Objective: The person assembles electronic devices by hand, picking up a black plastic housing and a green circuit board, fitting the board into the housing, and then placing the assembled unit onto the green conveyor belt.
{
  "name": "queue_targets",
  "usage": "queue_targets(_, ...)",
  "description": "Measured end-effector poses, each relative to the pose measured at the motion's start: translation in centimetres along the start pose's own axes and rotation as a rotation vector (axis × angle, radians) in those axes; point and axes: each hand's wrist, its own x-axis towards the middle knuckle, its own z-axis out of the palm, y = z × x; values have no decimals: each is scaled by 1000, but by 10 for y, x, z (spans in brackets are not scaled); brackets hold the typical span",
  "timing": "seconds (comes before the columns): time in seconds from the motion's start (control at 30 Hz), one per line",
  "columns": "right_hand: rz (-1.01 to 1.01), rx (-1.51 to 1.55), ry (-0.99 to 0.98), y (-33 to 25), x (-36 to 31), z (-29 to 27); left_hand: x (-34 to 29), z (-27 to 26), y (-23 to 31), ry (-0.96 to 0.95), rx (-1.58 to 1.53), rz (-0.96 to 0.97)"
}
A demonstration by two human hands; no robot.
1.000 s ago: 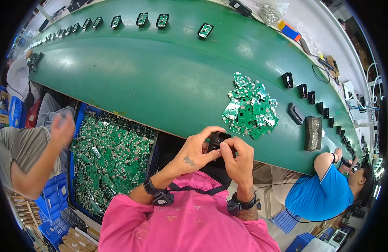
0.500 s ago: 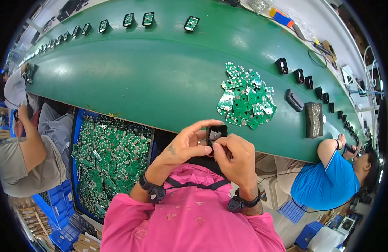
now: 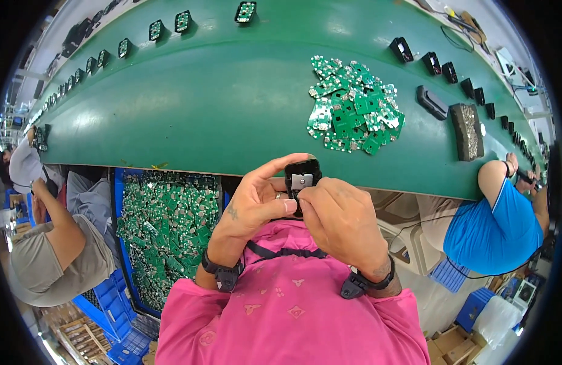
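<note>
One black casing [image 3: 306,168] in the curled left hand [image 3: 250,207], right hand [image 3: 345,213] narrow against its lower edge

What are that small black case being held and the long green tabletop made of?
Black case: probably smooth moulded plastic, given its thin walls and rounded corners. The silvery piece inside may be metal. Green tabletop: perhaps satin laminate or rubber matting, showing blurred light reflections.
</note>
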Motion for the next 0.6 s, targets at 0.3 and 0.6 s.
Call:
queue_targets(0.3, -89, 73, -37, 10, -3, -5, 2, 8, 3, 7, -41, 7)
queue_targets(0.6, 179, 181, 64, 42, -1, -5, 28, -58, 35, 428, 319, 188)
